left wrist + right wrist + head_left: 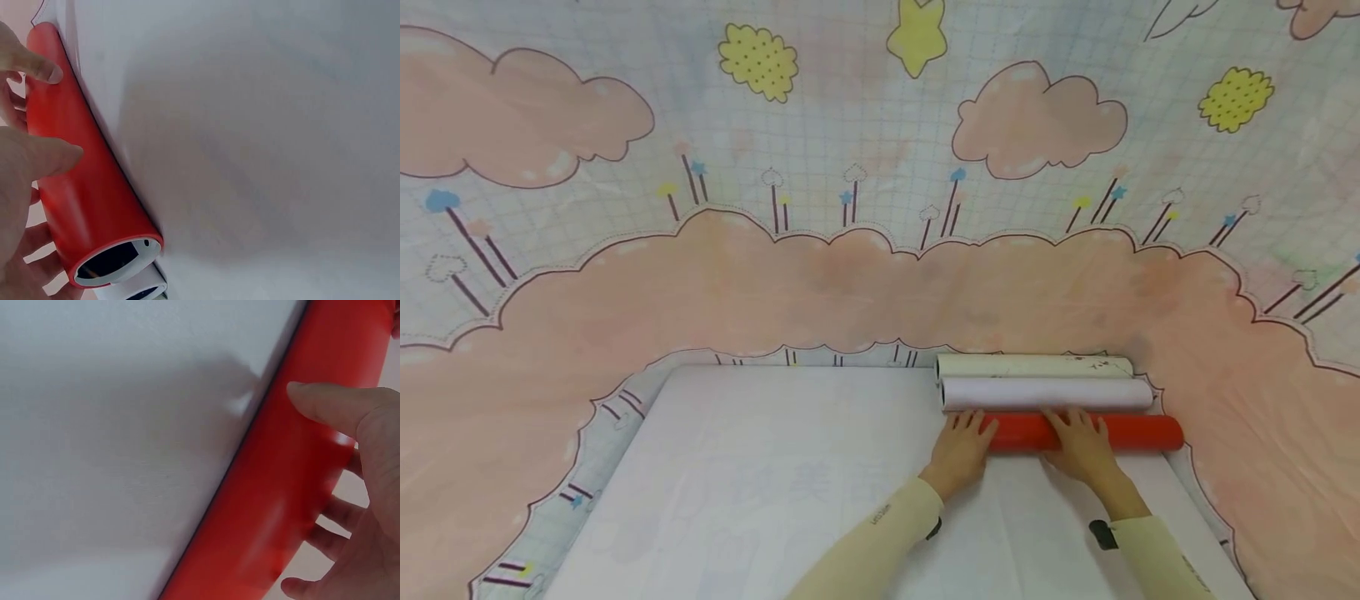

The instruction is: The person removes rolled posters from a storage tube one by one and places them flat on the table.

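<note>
The person's 2 bare hands grip a glossy red, hollow cylindrical roll (1018, 433), lying crosswise on the right part of a white-covered table (760, 433). It is the nearest of 3 rolls to the person, and its right end reaches the table's right edge. The left hand (962, 454) holds it close to its left end, thumb (53, 156) laid over the near side and fingers curled round the far side. The right hand (1081, 448) has a similar hold farther right, its thumb (331, 403) across the red surface and its fingers behind.

Just beyond lies a smooth white hollow roll (1045, 394), and past that a cream roll with dark speckled marks (1030, 366). The 3 run about parallel; whether the red roll touches the white roll cannot be told. Behind stands a pink and pale blue cloth (850, 292) printed with clouds.

For a steady hold, equal pressure from the 2 hands should help the red roll stay level with the others. The right hand sits well short of the right end, so a spot farther out would probably balance the length better. The round, glossy surface may slip or turn, and light fingertips seem wise: the wall at the open end (145, 256) looks thin and might dent.
</note>
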`<state>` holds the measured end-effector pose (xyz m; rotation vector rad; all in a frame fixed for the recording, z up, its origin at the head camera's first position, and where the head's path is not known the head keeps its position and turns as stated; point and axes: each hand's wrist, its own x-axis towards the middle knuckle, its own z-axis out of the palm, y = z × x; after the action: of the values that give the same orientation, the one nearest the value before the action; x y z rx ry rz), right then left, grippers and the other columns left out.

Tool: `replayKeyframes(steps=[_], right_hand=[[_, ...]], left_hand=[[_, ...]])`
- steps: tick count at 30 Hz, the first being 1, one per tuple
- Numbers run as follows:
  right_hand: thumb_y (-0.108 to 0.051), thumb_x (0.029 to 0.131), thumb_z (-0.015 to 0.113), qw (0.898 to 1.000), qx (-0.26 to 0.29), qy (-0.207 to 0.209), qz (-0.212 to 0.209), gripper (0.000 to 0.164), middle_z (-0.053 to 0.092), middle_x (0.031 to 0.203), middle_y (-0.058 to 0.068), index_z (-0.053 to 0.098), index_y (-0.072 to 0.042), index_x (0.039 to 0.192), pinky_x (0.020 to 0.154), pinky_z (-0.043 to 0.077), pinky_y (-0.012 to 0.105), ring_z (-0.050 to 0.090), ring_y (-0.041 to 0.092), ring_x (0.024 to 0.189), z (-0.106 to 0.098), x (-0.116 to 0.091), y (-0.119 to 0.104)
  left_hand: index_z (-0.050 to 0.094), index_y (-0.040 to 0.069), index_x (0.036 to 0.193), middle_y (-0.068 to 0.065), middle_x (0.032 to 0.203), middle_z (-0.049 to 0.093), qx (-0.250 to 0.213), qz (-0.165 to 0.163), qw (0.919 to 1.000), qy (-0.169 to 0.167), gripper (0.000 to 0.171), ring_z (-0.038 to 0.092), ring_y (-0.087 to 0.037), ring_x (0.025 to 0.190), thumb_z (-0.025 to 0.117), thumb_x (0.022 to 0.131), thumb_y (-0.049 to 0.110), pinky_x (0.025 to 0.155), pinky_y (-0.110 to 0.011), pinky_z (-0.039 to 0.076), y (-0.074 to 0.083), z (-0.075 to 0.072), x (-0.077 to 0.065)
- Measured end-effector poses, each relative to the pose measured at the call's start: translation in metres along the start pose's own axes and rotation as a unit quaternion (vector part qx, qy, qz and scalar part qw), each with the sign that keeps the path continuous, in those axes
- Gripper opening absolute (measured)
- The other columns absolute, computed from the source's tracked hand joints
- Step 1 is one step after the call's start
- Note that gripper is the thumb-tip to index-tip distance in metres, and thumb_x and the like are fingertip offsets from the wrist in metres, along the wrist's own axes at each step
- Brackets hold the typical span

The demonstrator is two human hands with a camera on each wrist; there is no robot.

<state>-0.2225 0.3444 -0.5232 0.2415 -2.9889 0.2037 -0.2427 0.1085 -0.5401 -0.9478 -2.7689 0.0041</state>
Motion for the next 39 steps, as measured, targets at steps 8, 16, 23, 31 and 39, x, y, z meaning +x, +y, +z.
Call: replayKeyframes(steps=[8, 16, 23, 31, 39], right_hand=[[-0.016, 0.077, 0.081, 1.000, 0.001, -0.017, -0.010, 0.071, 0.051, 0.136, 0.026, 0.049, -0.009, 0.139, 0.101, 0.021, 0.081, 0.041, 0.050, 0.127, 0.003, 0.001, 0.014], [-0.014, 0.075, 0.083, 0.999, -0.010, -0.020, -0.027, 0.072, 0.053, 0.135, 0.026, 0.050, -0.008, 0.139, 0.101, 0.022, 0.081, 0.043, 0.050, 0.125, 0.005, 0.008, 0.027], [-0.017, 0.073, 0.085, 0.999, 0.000, -0.017, -0.034, 0.074, 0.054, 0.136, 0.024, 0.052, -0.009, 0.139, 0.100, 0.024, 0.080, 0.044, 0.049, 0.125, 0.006, 0.001, 0.024], [-0.015, 0.072, 0.086, 0.999, -0.003, 0.012, -0.043, 0.072, 0.057, 0.133, 0.021, 0.054, -0.011, 0.137, 0.098, 0.027, 0.080, 0.046, 0.047, 0.124, 0.003, -0.007, 0.010], [-0.016, 0.072, 0.086, 0.998, -0.012, 0.023, -0.058, 0.073, 0.059, 0.131, 0.019, 0.054, -0.013, 0.138, 0.098, 0.031, 0.078, 0.049, 0.045, 0.121, -0.003, -0.009, -0.004]], left_hand=[[0.049, 0.030, 0.142, 0.003, 0.140, 0.055, 0.019, 0.001, 0.9998, 0.006, 0.051, 0.050, -0.017, 0.129, 0.064, 0.093, 0.031, 0.109, -0.038, 0.040, 0.003, -0.002, 0.003], [0.048, 0.029, 0.144, 0.001, 0.138, 0.057, 0.044, -0.002, 0.9985, 0.033, 0.048, 0.052, -0.017, 0.127, 0.059, 0.098, 0.027, 0.111, -0.037, 0.040, -0.003, 0.007, 0.009], [0.051, 0.027, 0.142, -0.002, 0.132, 0.059, 0.050, 0.024, 0.9963, 0.066, 0.046, 0.054, -0.020, 0.123, 0.060, 0.097, 0.025, 0.110, -0.039, 0.042, -0.008, 0.008, 0.001], [0.052, 0.027, 0.140, -0.003, 0.130, 0.059, 0.021, 0.022, 0.9969, 0.073, 0.048, 0.054, -0.021, 0.122, 0.065, 0.094, 0.025, 0.108, -0.039, 0.042, -0.014, 0.001, -0.013], [0.048, 0.029, 0.143, -0.004, 0.137, 0.055, 0.021, 0.016, 0.9985, 0.047, 0.055, 0.052, -0.024, 0.126, 0.068, 0.091, 0.027, 0.108, -0.040, 0.040, -0.024, -0.010, -0.026]])
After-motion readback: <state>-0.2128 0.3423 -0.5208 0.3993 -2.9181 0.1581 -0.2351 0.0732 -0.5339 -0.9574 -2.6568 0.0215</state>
